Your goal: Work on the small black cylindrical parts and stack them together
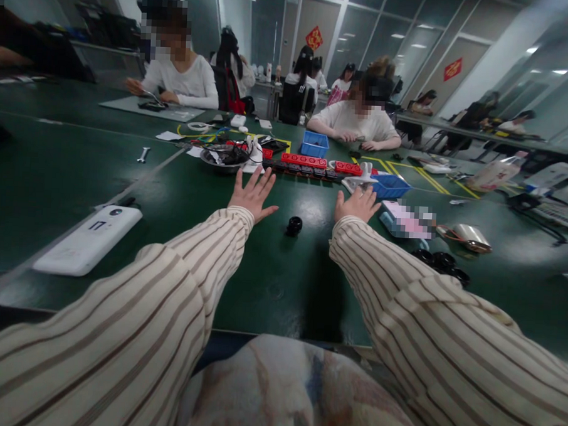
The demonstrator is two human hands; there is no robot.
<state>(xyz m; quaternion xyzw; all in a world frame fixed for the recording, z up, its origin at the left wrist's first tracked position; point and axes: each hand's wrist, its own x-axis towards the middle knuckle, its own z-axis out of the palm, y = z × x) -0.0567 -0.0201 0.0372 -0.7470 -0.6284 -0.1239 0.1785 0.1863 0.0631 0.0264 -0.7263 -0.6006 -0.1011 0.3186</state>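
Note:
My left hand [254, 196] is stretched out palm down over the green table, fingers spread and holding nothing. Opposite it, my right hand [358, 205] is also flat with its fingers apart. Between the two hands, nearer the left, a small round black part [294, 225] sits on the tabletop, touched by neither. Just beyond my left fingertips are a metal bowl [223, 166] of dark parts and a white stand-like piece [255, 152]. Past my right fingertips stands another white piece [361, 180], beside a blue bin [389, 186].
A row of red blocks [304, 161] crosses the table ahead. At left lie a white device [92, 239] and a wrench [144, 155]. To the right are a phone-like pink item [408, 220], a shiny pouch [471, 237] and several black round parts [442, 262]. Co-workers sit opposite.

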